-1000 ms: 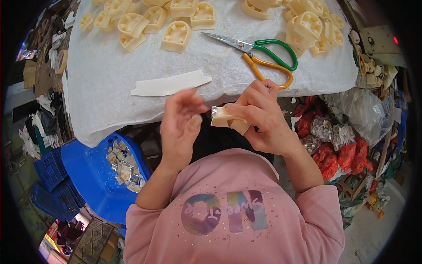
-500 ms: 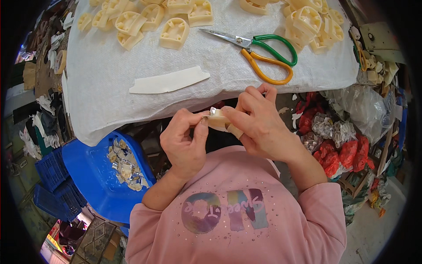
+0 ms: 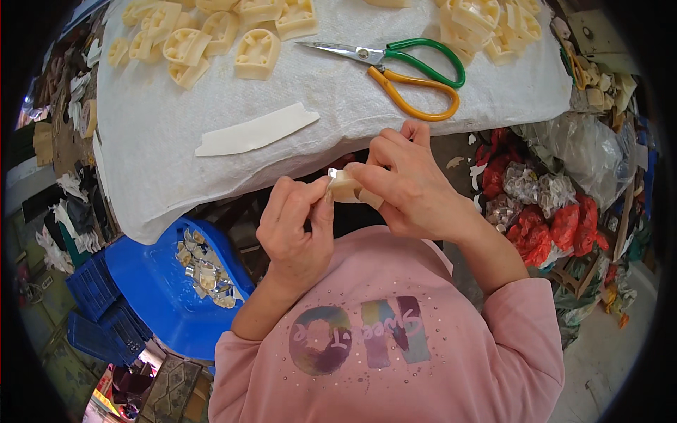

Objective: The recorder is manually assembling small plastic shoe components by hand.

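Note:
In front of my chest, just off the table's near edge, both hands meet at a small cream shoe heel [image 3: 345,186] with a shiny silver strip at its left end. My right hand [image 3: 423,187] grips the heel between thumb and fingers. At the silver end, my left hand [image 3: 296,222] pinches with thumb and forefinger; its other fingers are curled. The hands partly hide the heel. Beyond them on the white cloth lie a pale curved strip [image 3: 257,130] and scissors [image 3: 416,74] with one green and one orange handle.
Several cream D-shaped heels [image 3: 257,54] lie in heaps along the far side of the white-covered table [image 3: 169,106]. A blue basin [image 3: 159,289] at lower left holds silver-and-cream pieces [image 3: 208,271]. To the right are red plastic bags [image 3: 529,229] and clear plastic [image 3: 589,166].
The view has shifted, so the table and scissors appear farther up and left. Both hands keep their hold at the heel, with the silver end slightly turned.

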Demonstrator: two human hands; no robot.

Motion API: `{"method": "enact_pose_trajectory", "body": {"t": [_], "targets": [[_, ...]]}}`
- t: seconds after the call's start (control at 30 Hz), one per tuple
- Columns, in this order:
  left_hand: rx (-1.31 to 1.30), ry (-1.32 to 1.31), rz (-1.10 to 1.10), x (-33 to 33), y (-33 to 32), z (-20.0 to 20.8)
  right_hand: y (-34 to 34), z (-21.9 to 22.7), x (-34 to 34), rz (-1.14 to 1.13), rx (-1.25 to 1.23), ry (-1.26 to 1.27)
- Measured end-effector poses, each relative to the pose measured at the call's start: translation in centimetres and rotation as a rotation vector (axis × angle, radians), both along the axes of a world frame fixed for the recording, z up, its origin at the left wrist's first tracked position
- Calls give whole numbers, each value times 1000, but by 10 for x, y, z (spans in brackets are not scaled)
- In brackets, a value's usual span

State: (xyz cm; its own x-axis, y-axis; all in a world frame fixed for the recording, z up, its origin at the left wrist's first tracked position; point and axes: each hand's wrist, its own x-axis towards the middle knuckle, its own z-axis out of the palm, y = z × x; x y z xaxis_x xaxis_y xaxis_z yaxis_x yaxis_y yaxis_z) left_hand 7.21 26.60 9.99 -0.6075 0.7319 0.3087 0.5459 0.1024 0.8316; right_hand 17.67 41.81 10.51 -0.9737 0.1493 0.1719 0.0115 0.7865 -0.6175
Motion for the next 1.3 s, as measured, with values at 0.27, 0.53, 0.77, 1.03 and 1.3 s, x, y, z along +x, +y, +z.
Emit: {"method": "enact_pose_trajectory", "body": {"t": [0.27,0.53,0.77,1.03,1.3], "targets": [[224,-744,-116,-9,-2,-24,1,-6,0,1,-127,104],[27,-223,-119,-10,2,-7,3,-2,2,65,-124,46],[62,-141,-50,-5,10,-5,5,4,-1,155,-133,8],[273,-333,-17,-1,7,-11,12,5,-6,87,-83,183],[261,233,-22,-13,6,-6,9,7,-9,132,43,231]]}}
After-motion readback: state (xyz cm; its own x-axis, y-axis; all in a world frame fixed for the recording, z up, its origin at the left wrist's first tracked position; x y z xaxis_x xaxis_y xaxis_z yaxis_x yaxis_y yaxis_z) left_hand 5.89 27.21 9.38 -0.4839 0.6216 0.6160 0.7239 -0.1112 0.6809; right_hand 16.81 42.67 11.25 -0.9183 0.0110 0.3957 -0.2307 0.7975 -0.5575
